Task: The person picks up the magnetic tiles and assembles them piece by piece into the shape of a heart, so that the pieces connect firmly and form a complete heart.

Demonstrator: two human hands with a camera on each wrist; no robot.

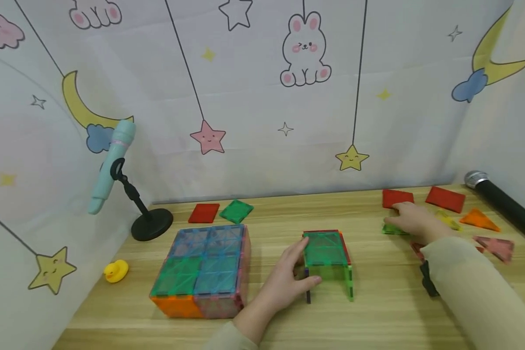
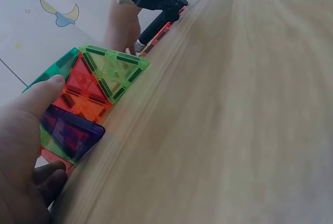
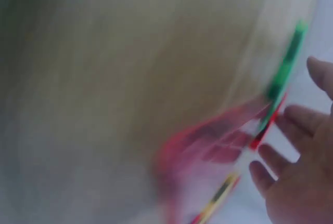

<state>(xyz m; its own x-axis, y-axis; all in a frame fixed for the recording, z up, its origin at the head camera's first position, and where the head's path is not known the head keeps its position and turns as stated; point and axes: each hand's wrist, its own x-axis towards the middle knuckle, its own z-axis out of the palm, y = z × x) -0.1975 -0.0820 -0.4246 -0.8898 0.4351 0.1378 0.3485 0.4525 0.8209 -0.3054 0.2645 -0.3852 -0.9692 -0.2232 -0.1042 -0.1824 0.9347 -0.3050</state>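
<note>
Apparently the work in hand is building with magnetic tiles: the left hand point(image 1: 284, 278) steadies the small tile structure point(image 1: 325, 249), while the right hand point(image 1: 413, 221) reaches among loose pieces on the far right of the surface point(image 1: 376, 301). The left hand wraps the structure's left side, thumb across the near corner and fingers along the wall. The right hand holds nothing that I can make out; its fingers are spread, the tips just by a light green tile point(image 1: 395, 230) and near a red tile point(image 1: 397, 196) beyond it. Contact there is blurred in the right wrist view.

I judge that the next move calls for pinching one flat piece by its edge, with the left hand keeping the structure from shifting.

The structure stands upright right of the large tile block point(image 1: 218, 272), its green roof level, its purple wall point(image 1: 308, 290) and light green wall point(image 1: 350, 284) vertical. Its near side looks unfilled and faces the person; no long axis stands out clearly. The light green tile's visible strip runs left to right, though the hand hides part.
</note>
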